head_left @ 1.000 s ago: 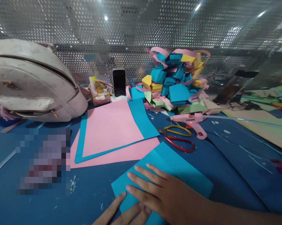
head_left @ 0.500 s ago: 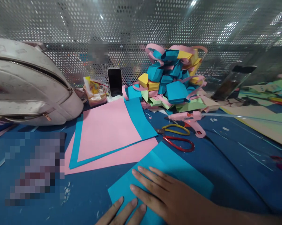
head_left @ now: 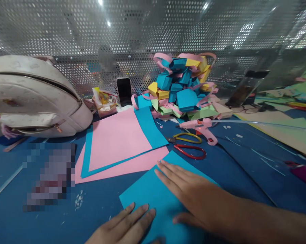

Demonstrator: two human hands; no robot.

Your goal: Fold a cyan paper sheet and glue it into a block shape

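A blue sheet of paper point(head_left: 145, 189) lies on the blue table in front of me, turned at an angle. My left hand point(head_left: 127, 225) rests on its near left edge, fingers stretched out. Flat across the paper's right part is my right hand point(head_left: 191, 189), fingers extended and thumb apart; it covers much of that side. Just beyond the sheet are scissors point(head_left: 190, 145) with one yellow and one red handle. Behind the left side lies a stack of pink paper point(head_left: 119, 139) and blue paper point(head_left: 153, 127).
A pink glue gun point(head_left: 201, 127) with a clear stick and black cord lies at right. Folded paper boxes point(head_left: 180, 88) are heaped behind it. A white backpack point(head_left: 36, 98), a phone point(head_left: 124, 91), a bottle point(head_left: 247, 88) and a purple object point(head_left: 305, 176) stand or lie around.
My right hand has slid up and right over the blue paper, its thumb now spread away. My left hand has stayed near the left edge, more of it showing. The view has shifted slightly.
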